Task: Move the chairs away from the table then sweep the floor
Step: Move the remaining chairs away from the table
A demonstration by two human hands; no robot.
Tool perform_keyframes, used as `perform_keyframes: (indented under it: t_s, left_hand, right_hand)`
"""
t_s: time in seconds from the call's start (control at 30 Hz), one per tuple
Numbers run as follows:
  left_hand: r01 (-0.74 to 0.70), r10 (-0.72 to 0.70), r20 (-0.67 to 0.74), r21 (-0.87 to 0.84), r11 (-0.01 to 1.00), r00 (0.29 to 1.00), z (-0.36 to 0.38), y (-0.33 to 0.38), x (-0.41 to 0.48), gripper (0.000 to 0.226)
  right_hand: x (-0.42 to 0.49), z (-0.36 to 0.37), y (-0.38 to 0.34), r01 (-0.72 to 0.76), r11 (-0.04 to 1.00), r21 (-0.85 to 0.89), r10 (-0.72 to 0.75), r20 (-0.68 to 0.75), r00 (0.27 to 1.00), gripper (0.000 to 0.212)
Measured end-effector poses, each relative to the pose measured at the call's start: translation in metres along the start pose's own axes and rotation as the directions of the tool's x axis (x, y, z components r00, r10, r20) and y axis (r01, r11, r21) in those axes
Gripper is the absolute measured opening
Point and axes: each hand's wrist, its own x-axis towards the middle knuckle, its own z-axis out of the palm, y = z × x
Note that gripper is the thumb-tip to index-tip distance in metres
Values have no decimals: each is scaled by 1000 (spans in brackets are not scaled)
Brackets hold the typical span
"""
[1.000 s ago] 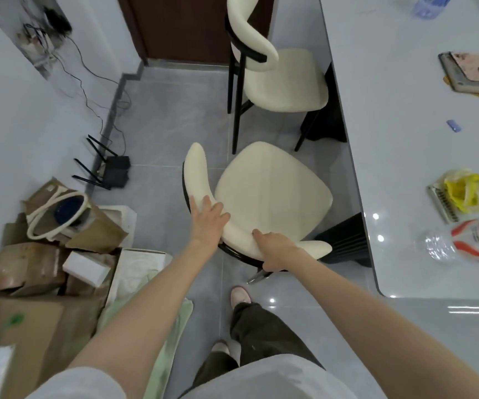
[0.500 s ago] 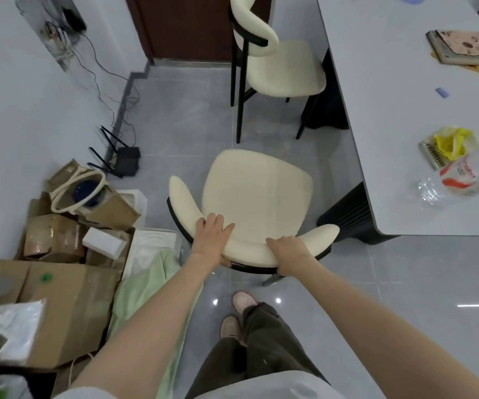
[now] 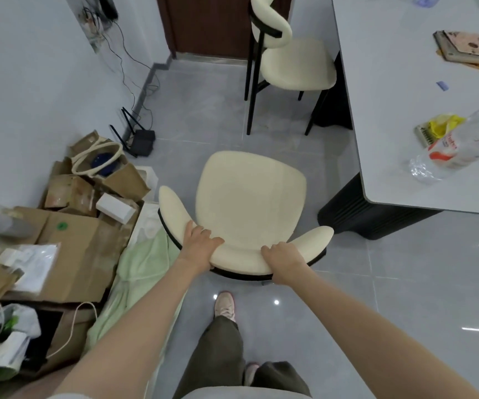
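A cream padded chair (image 3: 251,197) with a black frame stands on the grey tiled floor (image 3: 422,298), left of the white table (image 3: 399,116) and clear of its corner. My left hand (image 3: 199,246) grips the left part of its curved backrest. My right hand (image 3: 282,262) grips the backrest further right. A second cream chair (image 3: 295,63) stands farther away, its seat tucked against the table's left edge. No broom is in view.
Cardboard boxes (image 3: 68,237), bags and a green cloth (image 3: 143,272) are piled along the left wall. A black router (image 3: 141,142) with cables sits by the wall. On the table lie a plastic bottle (image 3: 462,142), a yellow wrapper and books. A brown door (image 3: 209,24) is ahead.
The near chair has been pulled back and away from the table, turning so its backrest faces me. I have stepped backwards; both hands stayed on the backrest.
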Motion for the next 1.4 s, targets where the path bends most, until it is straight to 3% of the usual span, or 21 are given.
perform_keyframes:
  t_s: [0.3,0.43,0.97,1.4]
  left_hand:
    - [9,-10,-12,-32,999,1000,47,57,-79,65]
    - [32,-32,-3,-34,999,999,70,83,-119,68]
    - [-40,22,123,152,988,992,141,135,-264,73]
    - [-135,87,203,234,963,975,214,160,-388,82]
  right_hand:
    - [-88,53,-22,77,996,-51,-78,-19,997,42]
    - [-122,78,-38,96,994,-51,-96,9,995,27]
    - [-233,172,-129,14,993,-115,-11,25,1000,51]
    - [-343,248,-223,-23,998,-57,24,17,1000,52]
